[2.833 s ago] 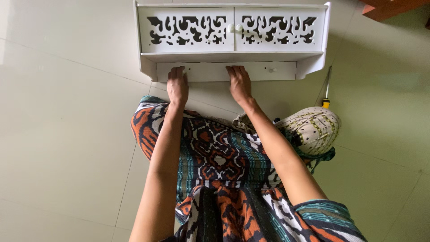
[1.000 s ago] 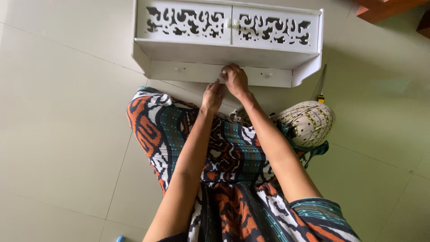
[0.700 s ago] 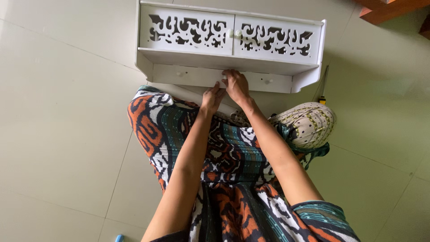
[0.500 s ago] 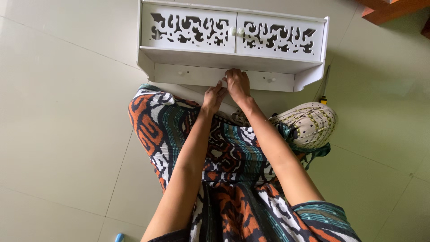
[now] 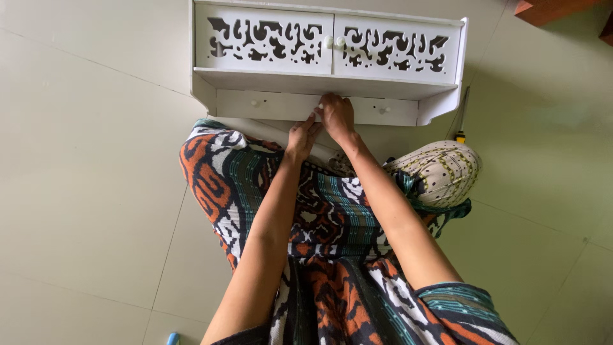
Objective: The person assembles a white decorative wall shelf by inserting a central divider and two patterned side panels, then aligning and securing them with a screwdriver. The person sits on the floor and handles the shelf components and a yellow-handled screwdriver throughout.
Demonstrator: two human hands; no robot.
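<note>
white cabinet (image 5: 327, 61) lies on the tiled floor (image 5: 89, 160), against the knees. right hand (image 5: 336, 115) presses its drawer front (image 5: 316, 107), fingers curled; left hand (image 5: 301, 135) just beside, fingertips touching. nothing gripped.

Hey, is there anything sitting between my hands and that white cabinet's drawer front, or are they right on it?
Nothing visible stands in the way. The right hand rests directly on the middle of the drawer front of the white cabinet. The left hand is just below it, fingertips reaching the drawer's lower edge, with only patterned fabric beneath.
</note>
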